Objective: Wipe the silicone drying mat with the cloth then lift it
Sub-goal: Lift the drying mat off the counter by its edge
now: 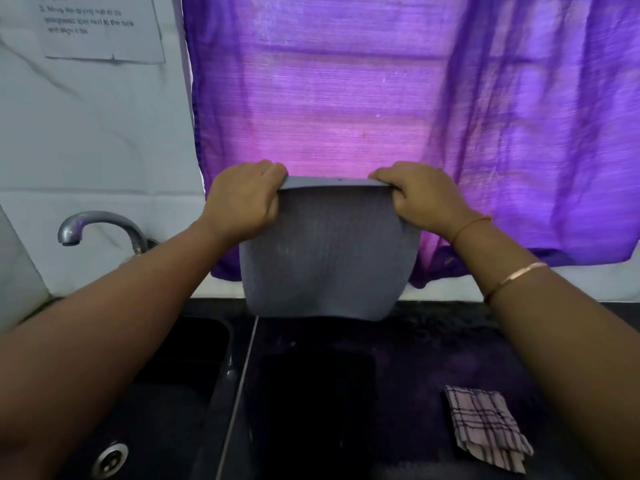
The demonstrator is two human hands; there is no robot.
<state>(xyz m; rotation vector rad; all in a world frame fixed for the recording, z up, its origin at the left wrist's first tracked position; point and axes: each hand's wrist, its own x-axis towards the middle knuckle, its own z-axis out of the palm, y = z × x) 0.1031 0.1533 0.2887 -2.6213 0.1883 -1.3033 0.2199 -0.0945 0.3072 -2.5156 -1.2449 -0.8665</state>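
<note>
Above the dark desk (433,344), beside the sink (156,393), grey silicone mat (325,258) hangs upright w/ its bottom edge clear of the surface; cloth (485,427) lies folded on desk at right, untouched. Lift step, prob. near done: keep both top corners level & grip even so the floppy sheet doesn't fold or slip. Left hand (242,199) & right hand (422,195) each pinch a top corner, fingers (273,168) curled over the upper edge, mat drooping between & below them.

The grey silicone drying mat (325,258), finely textured, hangs upright in the middle, pinched at its top corners, bottom edge clear of the dark counter (398,344). The folded pale checked cloth (485,427) lies flat, near right.
</note>
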